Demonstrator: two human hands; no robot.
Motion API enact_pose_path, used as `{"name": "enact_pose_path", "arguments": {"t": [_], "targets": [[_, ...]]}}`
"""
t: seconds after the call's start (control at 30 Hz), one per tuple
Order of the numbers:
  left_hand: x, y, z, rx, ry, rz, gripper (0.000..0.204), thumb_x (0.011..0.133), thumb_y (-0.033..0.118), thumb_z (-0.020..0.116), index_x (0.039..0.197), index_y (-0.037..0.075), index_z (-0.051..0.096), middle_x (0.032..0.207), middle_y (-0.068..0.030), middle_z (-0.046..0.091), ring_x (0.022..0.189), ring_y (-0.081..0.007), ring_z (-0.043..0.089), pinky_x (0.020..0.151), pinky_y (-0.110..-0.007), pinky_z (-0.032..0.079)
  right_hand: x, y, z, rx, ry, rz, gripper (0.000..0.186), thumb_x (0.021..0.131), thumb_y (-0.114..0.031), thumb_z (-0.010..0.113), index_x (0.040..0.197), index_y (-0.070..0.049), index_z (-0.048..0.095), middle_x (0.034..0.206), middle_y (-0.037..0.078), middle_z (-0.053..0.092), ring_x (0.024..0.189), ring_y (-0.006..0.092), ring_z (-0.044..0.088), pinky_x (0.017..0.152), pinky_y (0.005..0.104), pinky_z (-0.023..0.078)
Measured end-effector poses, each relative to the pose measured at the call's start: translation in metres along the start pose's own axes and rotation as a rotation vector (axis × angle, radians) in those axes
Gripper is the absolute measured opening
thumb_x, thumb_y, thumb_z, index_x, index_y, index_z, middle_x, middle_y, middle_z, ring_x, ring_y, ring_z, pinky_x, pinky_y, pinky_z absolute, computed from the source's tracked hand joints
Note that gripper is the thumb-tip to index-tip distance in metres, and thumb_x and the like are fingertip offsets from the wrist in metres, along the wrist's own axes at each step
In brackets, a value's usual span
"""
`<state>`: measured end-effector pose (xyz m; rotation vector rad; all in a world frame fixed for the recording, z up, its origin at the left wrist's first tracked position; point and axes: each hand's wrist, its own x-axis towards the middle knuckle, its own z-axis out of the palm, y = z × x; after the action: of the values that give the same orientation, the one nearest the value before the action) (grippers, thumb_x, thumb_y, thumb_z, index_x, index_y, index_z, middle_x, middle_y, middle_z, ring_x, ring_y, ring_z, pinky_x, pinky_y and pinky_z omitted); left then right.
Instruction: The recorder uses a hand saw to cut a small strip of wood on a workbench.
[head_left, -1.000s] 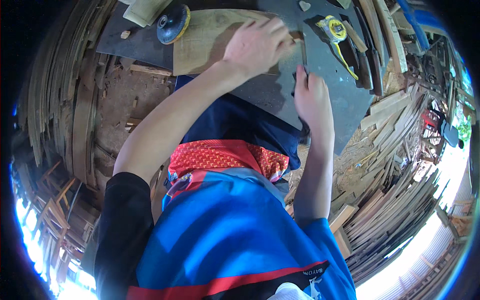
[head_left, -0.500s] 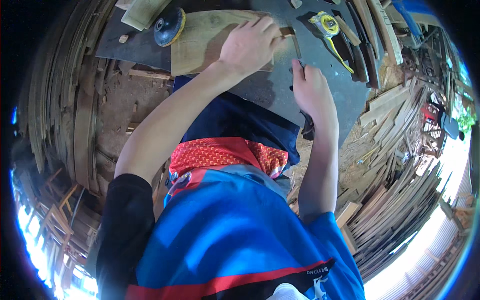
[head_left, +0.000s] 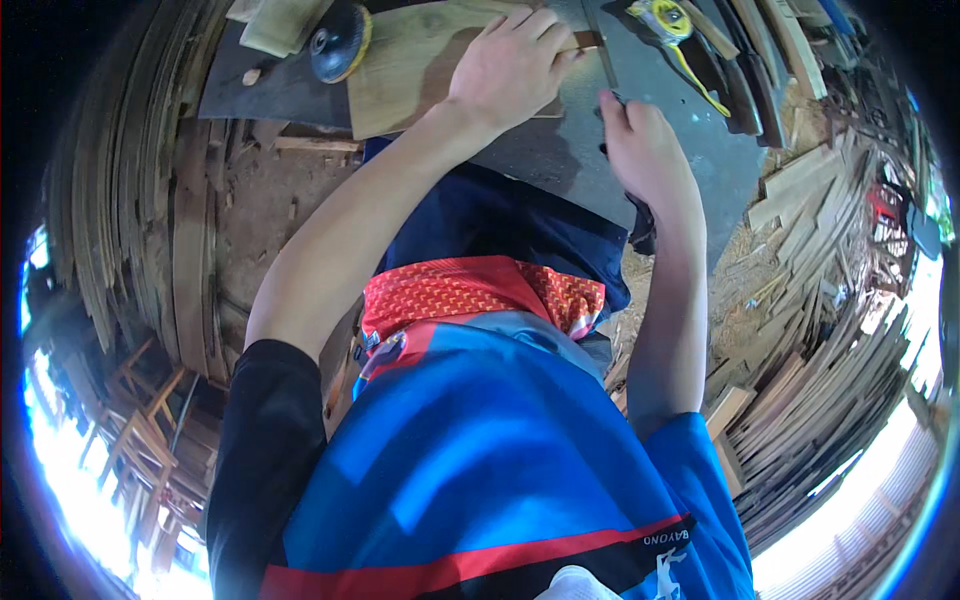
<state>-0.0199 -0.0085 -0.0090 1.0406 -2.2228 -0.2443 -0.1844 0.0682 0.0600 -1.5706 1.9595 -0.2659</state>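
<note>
My left hand (head_left: pixel 510 68) is closed over a small brown wood piece (head_left: pixel 588 40) at the right side of a flat wooden board (head_left: pixel 405 75). The piece's end sticks out past my fingers; its rest is hidden under them. My right hand (head_left: pixel 645 140) is wrapped round the handle of a tool with a long, thin metal blade (head_left: pixel 605 60). The blade runs away from me, close by the end of the wood piece. Whether it is a file or a saw I cannot tell. Below my right wrist shows a dark part (head_left: pixel 642 225), unclear in kind.
On the dark tabletop (head_left: pixel 540 165) lie a round sanding disc (head_left: pixel 340 43) at left, a yellow tape measure (head_left: pixel 665 18) and several dark long tools (head_left: pixel 745 90) at right. Stacked planks (head_left: pixel 185 250) stand left; wood strips (head_left: pixel 830 400) pile up right.
The view has shifted slightly, moving the table upward in the picture. The thin blade now reaches farther beyond the wood piece. Both hands keep their grip.
</note>
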Motion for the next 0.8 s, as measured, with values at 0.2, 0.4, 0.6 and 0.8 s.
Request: {"name": "enact_pose_path", "arguments": {"t": [0.2, 0.4, 0.6, 0.8], "targets": [[0.008, 0.012, -0.016, -0.038, 0.041, -0.078, 0.012, 0.092, 0.017, 0.059, 0.091, 0.005, 0.06, 0.094, -0.0137, 0.059, 0.096, -0.034, 0.058, 0.086, -0.045, 0.046, -0.048, 0.015, 0.019, -0.061, 0.074, -0.077, 0.047, 0.104, -0.03, 0.047, 0.084, 0.009, 0.066, 0.088, 0.036, 0.062, 0.096, 0.0513, 0.061, 0.081, 0.0559, 0.049], [0.012, 0.02, -0.025, -0.137, -0.093, -0.023, 0.013, 0.092, 0.017, 0.06, 0.09, 0.004, 0.06, 0.092, -0.0144, 0.058, 0.095, -0.0346, 0.058, 0.085, -0.046, 0.046, -0.043, 0.023, 0.016, 0.003, 0.137, -0.131, 0.043, 0.103, -0.025, 0.051, 0.079, 0.008, 0.064, 0.084, 0.034, 0.063, 0.085, 0.0537, 0.061, 0.076, 0.059, 0.048], [0.004, 0.007, -0.016, -0.072, 0.027, -0.019, 0.01, 0.092, 0.014, 0.06, 0.09, 0.004, 0.06, 0.092, -0.0145, 0.058, 0.094, -0.0361, 0.058, 0.086, -0.046, 0.046, -0.02, 0.003, 0.02, 0.071, 0.105, -0.071, 0.043, 0.103, -0.026, 0.052, 0.076, 0.007, 0.063, 0.081, 0.034, 0.063, 0.084, 0.0553, 0.06, 0.077, 0.0602, 0.048], [0.01, 0.009, -0.019, -0.171, -0.084, 0.059, 0.013, 0.093, 0.017, 0.057, 0.09, 0.004, 0.061, 0.094, -0.0136, 0.059, 0.096, -0.0348, 0.058, 0.086, -0.045, 0.045, -0.043, 0.014, 0.003, 0.097, 0.004, 0.062, 0.041, 0.103, -0.027, 0.051, 0.083, 0.008, 0.063, 0.084, 0.035, 0.062, 0.085, 0.0537, 0.061, 0.075, 0.0595, 0.049]]}}
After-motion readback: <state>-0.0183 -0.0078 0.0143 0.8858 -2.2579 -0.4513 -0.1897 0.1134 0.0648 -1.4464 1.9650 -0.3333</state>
